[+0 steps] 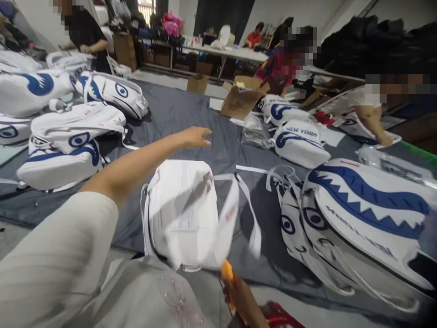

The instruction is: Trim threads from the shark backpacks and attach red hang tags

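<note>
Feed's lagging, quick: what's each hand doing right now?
Left hand: open, empty, stretched out above the grey mat.
Right hand: closed on an orange tool.

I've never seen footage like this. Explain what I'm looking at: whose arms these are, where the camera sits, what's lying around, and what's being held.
There is one picture, from a camera worn on a person's head, looking down and forward. The left hand is stretched out, open and empty, above a grey cloth. The right hand, low in the picture, holds something orange; what it is cannot be told. In front of the person lies a white bag with loose straps. More white bags with blue shark faces lie around. Other people work at the far side.
</note>
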Available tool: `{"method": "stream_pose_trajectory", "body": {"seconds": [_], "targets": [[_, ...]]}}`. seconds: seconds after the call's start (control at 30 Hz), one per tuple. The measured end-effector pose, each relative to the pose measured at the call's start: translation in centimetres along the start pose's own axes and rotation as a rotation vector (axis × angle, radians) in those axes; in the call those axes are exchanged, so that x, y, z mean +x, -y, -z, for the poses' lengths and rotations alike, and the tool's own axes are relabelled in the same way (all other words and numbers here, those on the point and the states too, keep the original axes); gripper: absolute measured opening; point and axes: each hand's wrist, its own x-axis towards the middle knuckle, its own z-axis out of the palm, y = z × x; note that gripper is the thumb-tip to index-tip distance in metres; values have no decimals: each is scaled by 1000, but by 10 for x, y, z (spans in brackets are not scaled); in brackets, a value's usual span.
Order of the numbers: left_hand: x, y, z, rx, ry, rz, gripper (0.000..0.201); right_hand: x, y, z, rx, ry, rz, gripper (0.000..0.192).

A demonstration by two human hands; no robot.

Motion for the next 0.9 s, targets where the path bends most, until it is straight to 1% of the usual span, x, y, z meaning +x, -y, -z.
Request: {"method": "stream_pose_trajectory", "body": {"seconds": [0.03, 0.07, 0.1, 0.13, 0.2, 0.23, 0.27, 0.3, 0.33, 0.37, 0.4, 0.43, 0.47, 0.5, 0.53, 0.57, 0.6, 0.63, 0.67, 0.7, 0.73, 0.77, 0.8, 0.83, 0.9], "targets": [[-13, -6, -26, 2, 22, 2, 53, -5, -8, -2, 38, 54, -36, 36], [-33, -11, -57, 11, 44, 18, 52, -8, -14, 0, 80, 88, -82, 37], [-57, -14, -92, 25, 56, 45, 52, -9, -20, 7, 124, 91, -138, 39], [-85, -14, -129, 36, 84, 75, 55, -10, -24, 17, 165, 56, -197, 42], [-138, -7, -199, 42, 151, 116, 66, -9, -24, 46, 226, -74, -291, 47], [-161, 0, -227, 40, 171, 95, 69, -7, -18, 61, 246, -122, -300, 48], [-179, 8, -247, 58, 168, 20, 68, -5, -8, 73, 253, -137, -272, 49], [-192, 17, -261, 63, 171, -45, 67, -3, 8, 81, 241, -107, -213, 49], [-201, 26, -267, 69, 150, -100, 64, 2, 28, 85, 203, -31, -131, 49], [-208, 34, -267, 75, 103, -121, 61, 8, 51, 84, 137, 62, -31, 49], [-214, 42, -264, 76, 26, -86, 59, 16, 77, 78, 42, 157, 64, 49], [-221, 47, -257, 73, -77, 7, 60, 27, 104, 70, -82, 213, 151, 50], [-230, 52, -251, 59, -191, 155, 66, 39, 131, 60, -225, 244, 225, 50], [-241, 54, -247, 26, -289, 347, 76, 54, 158, 49, -380, 253, 270, 49], [-254, 56, -245, -38, -344, 546, 89, 70, 182, 40, -523, 246, 310, 49], [-268, 57, -247, -142, -337, 726, 101, 86, 205, 32, -658, 209, 342, 49], [-282, 57, -250, -267, -280, 869, 105, 102, 226, 25, -772, 175, 362, 50], [-295, 57, -256, -392, -195, 963, 97, 117, 245, 20, -865, 141, 376, 52], [-306, 58, -261, -497, -113, 1015, 79, 129, 261, 16, -938, 96, 384, 55], [-314, 60, -265, -570, -57, 1035, 57, 138, 274, 14, -993, 55, 391, 57], [-321, 62, -267, -606, -38, 1043, 38, 143, 283, 11, -1039, 18, 396, 59], [-324, 65, -267, -611, -51, 1049, 28, 144, 289, 10, -1079, -1, 399, 61], [-325, 69, -264, -607, -102, 1045, 24, 140, 291, 8, -1111, 15, 395, 61], [-324, 73, -259, -616, -182, 1034, 24, 134, 291, 7, -1133, 85, 388, 61], [-314, 83, -243, -663, -415, 978, 25, 117, 284, 6, -1136, 345, 378, 59]]}}
